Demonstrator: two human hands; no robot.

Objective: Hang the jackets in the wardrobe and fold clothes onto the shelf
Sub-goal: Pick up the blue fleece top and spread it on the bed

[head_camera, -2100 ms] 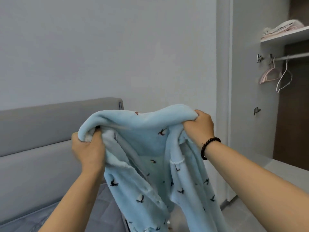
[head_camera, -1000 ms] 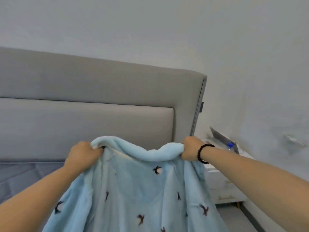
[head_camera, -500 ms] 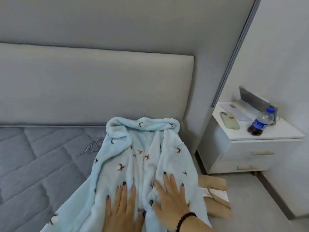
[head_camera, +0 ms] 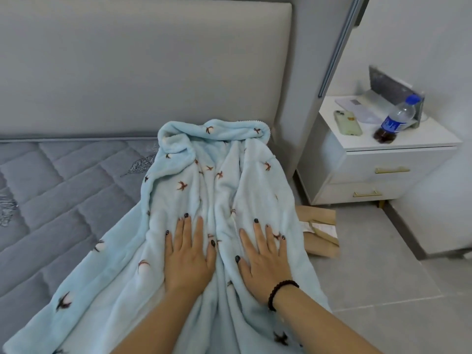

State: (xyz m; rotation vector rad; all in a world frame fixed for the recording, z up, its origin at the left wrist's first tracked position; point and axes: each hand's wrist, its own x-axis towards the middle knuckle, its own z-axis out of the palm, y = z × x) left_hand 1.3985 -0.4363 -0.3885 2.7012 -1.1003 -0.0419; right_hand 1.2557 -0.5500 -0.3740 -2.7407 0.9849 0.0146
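— What's around the hands?
— Grey mattress left, white nightstand right.
— And the hands?
— Left hand and right hand press flat, fingers straight, on the robe beneath.

left hand: flat, fingers straight | right hand: flat, fingers spread

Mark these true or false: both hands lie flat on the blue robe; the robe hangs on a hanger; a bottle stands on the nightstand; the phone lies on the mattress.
1. Both the left hand and right hand lie flat on the blue robe: true.
2. The robe hangs on a hanger: false, it is spread on the mattress.
3. A bottle stands on the nightstand: true.
4. The phone lies on the mattress: false, on the nightstand.
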